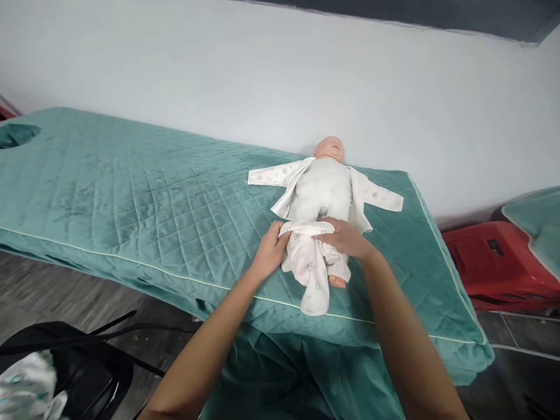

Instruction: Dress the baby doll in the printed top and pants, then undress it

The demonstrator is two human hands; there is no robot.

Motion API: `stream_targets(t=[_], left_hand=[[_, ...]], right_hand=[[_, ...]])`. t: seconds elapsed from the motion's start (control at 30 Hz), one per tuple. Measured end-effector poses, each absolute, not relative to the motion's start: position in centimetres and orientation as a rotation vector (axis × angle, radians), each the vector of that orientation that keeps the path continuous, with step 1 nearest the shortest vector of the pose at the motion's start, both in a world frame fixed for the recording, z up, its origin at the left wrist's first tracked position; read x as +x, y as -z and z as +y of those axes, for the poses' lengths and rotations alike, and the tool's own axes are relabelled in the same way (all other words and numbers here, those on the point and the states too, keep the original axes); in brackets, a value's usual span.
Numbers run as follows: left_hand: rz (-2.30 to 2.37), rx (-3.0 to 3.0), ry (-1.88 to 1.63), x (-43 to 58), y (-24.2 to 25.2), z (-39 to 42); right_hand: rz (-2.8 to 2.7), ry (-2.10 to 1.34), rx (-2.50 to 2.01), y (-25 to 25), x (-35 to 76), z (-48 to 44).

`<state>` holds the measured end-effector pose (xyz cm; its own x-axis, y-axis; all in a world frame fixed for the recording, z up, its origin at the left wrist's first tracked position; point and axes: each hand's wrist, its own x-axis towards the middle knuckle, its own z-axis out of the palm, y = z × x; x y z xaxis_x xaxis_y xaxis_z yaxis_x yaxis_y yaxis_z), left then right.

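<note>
A baby doll (324, 188) lies on its back, its head toward the wall. Its white printed jacket (361, 189) hangs open, with both sleeves spread out to the sides. Over the doll's legs are white printed baby pants (310, 263), one leg of them trailing toward the bed's front edge. My left hand (272, 251) pinches the waistband at its left end. On the other side, my right hand (345, 236) grips the waistband, fingers partly hidden by the cloth. One bare foot (336, 281) of the doll shows below the cloth near my right hand.
The doll rests on a massage bed with a green quilted cover (184, 216), against a white wall (196, 70). A red plastic chair (494, 256) stands to the right. At lower left is a black chair (94, 373) with white printed cloth (30, 385) on it.
</note>
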<state>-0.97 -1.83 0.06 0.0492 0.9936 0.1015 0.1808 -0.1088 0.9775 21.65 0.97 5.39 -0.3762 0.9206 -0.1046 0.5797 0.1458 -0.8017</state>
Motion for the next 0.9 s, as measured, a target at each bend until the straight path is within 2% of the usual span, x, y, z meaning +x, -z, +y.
stream_targets(t=[0.13,0.33,0.43,0.57,0.7,0.9], left_hand=[[1.311,1.729,-1.18,-0.4,0.1,1.5],[1.609,2.336,-0.892,0.8,-0.2,6.0],[1.68,2.476,-0.863,1.4,0.0,7.4],[1.672,2.413,-1.03,1.3,0.5,6.9],[1.647,2.046,-1.293,0.3,0.6,3.0],[1.343,1.827,-0.941,-1.0,0.4,-3.7]], right_hand=[[-1.957,-1.189,-1.475,-5.9,21.5,1.3],[-1.895,-1.089,-1.53,-5.8,21.0,2.3],[-1.869,-0.993,-1.52,-5.6,20.8,2.7],[-1.833,-0.947,-1.576,-5.5,20.4,2.9],[-1.841,-0.96,-1.564,-5.5,20.1,2.7],[-1.976,-1.165,-1.344,-5.8,20.7,2.2]])
